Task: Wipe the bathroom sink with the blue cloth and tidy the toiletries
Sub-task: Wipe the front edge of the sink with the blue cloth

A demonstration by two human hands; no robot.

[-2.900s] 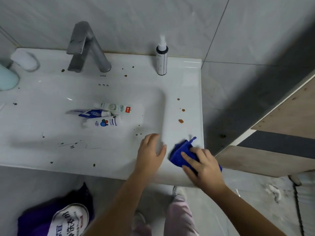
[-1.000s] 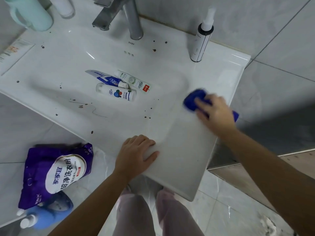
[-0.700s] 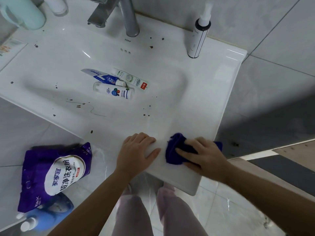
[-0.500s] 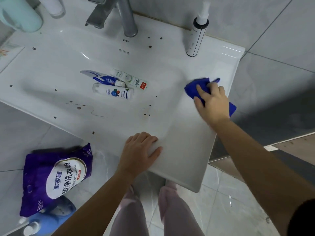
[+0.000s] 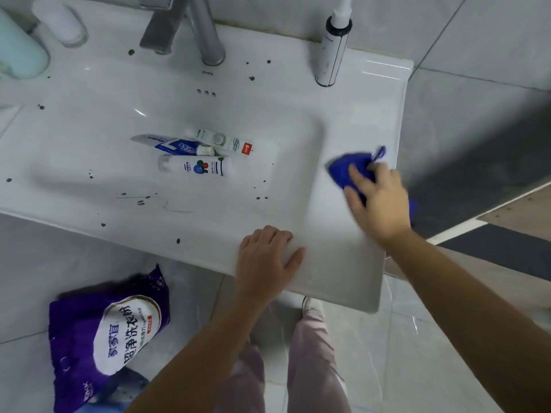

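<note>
right hand [image 5: 380, 204] has swept the blue cloth [image 5: 346, 171] up the sink [image 5: 384, 120]'s right rim.

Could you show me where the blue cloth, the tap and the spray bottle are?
blue cloth [image 5: 340, 169], head view, on its bunched left part.
tap [image 5: 207, 37], head view, on its upright column.
spray bottle [image 5: 329, 58], head view, on its white body.

tubes [image 5: 195, 155] in sink [image 5: 89, 138] | bottle [image 5: 331, 52] right of faucet [image 5: 205, 34]
</note>
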